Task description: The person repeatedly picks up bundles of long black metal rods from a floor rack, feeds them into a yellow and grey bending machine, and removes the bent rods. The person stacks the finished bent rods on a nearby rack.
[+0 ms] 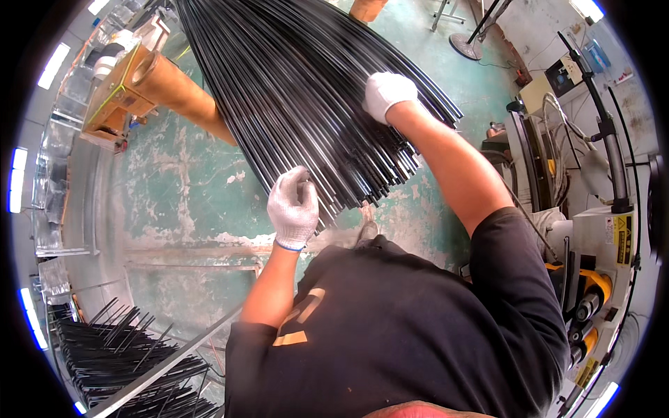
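A wide spread of long black rods or tubes reaches from the far edge toward me, its near ends uneven. My left hand, in a white knit glove with a blue cuff, is at the left near corner of the spread. Its fingers are curled in toward the thumb, and what they may hold is hidden. Over the right side of the rods, farther from me, is my right hand, also in a white glove. It is closed like a fist, with the fingertips and anything inside them out of sight.
An orange-brown cylinder runs under the left side of the rods. More black rods are piled at lower left, beside a pale metal bar. Machinery with cables lines my right side. A round-based stand is on the floor beyond.
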Motion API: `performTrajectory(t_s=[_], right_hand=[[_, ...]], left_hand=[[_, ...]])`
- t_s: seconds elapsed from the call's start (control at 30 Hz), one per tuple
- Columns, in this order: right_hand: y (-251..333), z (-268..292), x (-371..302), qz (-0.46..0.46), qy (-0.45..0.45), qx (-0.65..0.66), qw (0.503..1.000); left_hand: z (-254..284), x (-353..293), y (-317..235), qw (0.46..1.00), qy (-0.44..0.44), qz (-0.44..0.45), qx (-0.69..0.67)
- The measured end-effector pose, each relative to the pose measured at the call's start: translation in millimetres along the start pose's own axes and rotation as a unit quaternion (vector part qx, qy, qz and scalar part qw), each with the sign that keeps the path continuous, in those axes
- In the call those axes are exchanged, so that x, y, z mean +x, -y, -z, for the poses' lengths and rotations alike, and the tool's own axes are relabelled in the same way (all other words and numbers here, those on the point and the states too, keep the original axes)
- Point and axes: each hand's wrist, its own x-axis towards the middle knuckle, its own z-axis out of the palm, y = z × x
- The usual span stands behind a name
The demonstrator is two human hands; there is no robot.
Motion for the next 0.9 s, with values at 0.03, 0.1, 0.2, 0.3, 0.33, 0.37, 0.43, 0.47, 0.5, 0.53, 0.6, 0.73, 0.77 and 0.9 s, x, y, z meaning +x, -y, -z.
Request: performTrajectory(t_s=[0.03,0.1,0.2,0.3,0.33,0.37,0.43,0.47,0.5,0.53,0.6,0.73,0.77,0.9], right_hand=[[-0.2,8.6,0.0,-0.004,0.027,-0.006,1.0],[-4.1,12.3,9.8,0.0,0.069,-0.004,0.998],[-9.9,25.9,18.4,-0.005,0.103,0.007,0.995],[-3.3,23.1,15.7,-0.009,0.046,0.051,0.998],[2.3,29.4,9.3,-0.026,0.098,0.141,0.985],[5.2,31.2,4.7,-0.027,0.107,0.153,0.982],[8.5,35.0,-4.9,-0.032,0.119,0.179,0.976],[11.1,35.9,-18.3,-0.044,0.112,0.25,0.961],[8.1,26.2,-27.0,-0.055,0.079,0.279,0.956],[10.6,26.4,-38.7,-0.049,0.082,0.265,0.959],[7.3,30.0,-81.0,-0.063,0.1,0.237,0.964],[-1.9,54.2,-216.7,-0.138,0.151,0.256,0.945],[-10.4,55.5,-255.7,-0.153,0.159,0.283,0.933],[-20.3,61.9,-413.4,-0.246,0.076,0.204,0.944]], left_hand=[[0.0,3.6,-2.1,1.0,0.002,0.002,0.0],[1.3,5.0,1.3,1.0,0.005,-0.02,0.003],[3.3,12.5,3.9,1.0,0.012,-0.02,-0.016],[7.0,16.7,6.1,0.999,0.01,-0.039,-0.023],[9.3,15.6,7.7,0.999,0.011,-0.048,-0.021],[9.7,15.9,8.9,0.999,0.014,-0.051,-0.012],[11.6,19.4,4.7,0.999,0.027,-0.031,-0.03],[11.0,19.1,8.6,0.998,0.027,-0.032,-0.04],[10.8,20.2,12.9,0.994,0.045,0.006,-0.1],[13.4,22.5,20.6,0.985,0.059,0.046,-0.155],[29.0,37.4,18.0,0.94,0.144,0.173,-0.258],[46.6,69.6,-7.6,0.856,0.202,0.352,-0.32],[40.8,75.5,-12.5,0.851,0.219,0.337,-0.339],[-10.7,113.0,-17.7,0.751,0.306,0.355,-0.465]])
